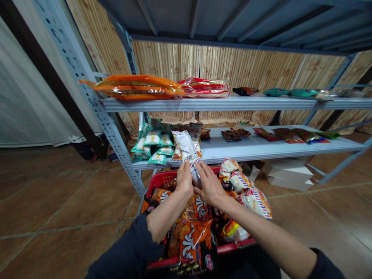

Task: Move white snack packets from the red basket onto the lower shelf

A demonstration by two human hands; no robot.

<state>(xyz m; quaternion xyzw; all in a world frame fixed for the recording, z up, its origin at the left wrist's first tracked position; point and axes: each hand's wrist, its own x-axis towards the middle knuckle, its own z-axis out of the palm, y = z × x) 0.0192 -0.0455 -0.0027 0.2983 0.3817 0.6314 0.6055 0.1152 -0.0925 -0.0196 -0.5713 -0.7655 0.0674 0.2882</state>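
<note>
Between my two hands, above the basket, are white snack packets with red-and-blue striped edges. One snack packet point(185, 145) points up toward the lower shelf, its bottom end at my left hand point(184, 180), whose fingers are closed on it. My right hand point(210, 186) presses its fingers over another striped packet point(195, 174) just below. Underneath sits a red basket point(151, 182) filled with orange-and-black snack bags point(192, 238). More striped white packets point(254, 201) lie along its right side. Green-and-white packets point(154, 139) are stacked on the shelf just left of the held packet.
A metal rack frames the work, with a lower shelf point(244, 149) and an upper shelf point(203, 104). A large orange bag point(139, 87) and a red-striped bag point(205, 88) lie on the upper one. White boxes point(287, 174) stand on the tiled floor beneath. A perforated post point(101, 112) rises at left.
</note>
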